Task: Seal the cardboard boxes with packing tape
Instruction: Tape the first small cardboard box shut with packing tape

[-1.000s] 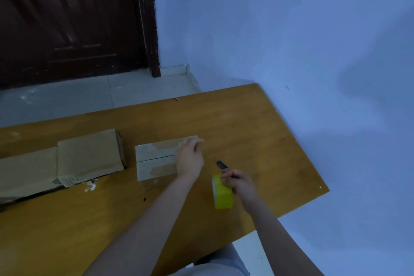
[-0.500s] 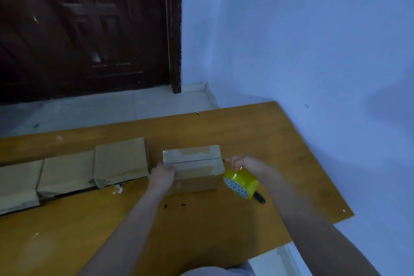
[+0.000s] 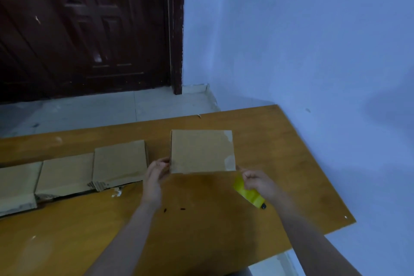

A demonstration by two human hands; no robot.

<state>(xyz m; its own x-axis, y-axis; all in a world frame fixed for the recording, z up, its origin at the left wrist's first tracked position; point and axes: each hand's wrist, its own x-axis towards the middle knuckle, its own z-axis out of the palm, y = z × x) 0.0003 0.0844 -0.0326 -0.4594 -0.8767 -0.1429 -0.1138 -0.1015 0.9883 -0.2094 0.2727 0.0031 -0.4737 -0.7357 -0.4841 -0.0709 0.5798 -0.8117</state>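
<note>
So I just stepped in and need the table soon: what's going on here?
A person is sealing cardboard boxes. Both hands hold one small box tipped up above the wooden table: the left hand grips its left edge, and the right hand pinches its lower right corner while also holding a yellow roll of packing tape. Patches of tape show along the box's right edge. A row of other cardboard boxes lies to the left on the table.

A single head-worn camera looks forward and down from the near edge of the wooden table [image 3: 291,163], close over both forearms, facing the dark door [image 3: 85,29] and the blue wall [image 3: 313,40] along the table's right edge.
</note>
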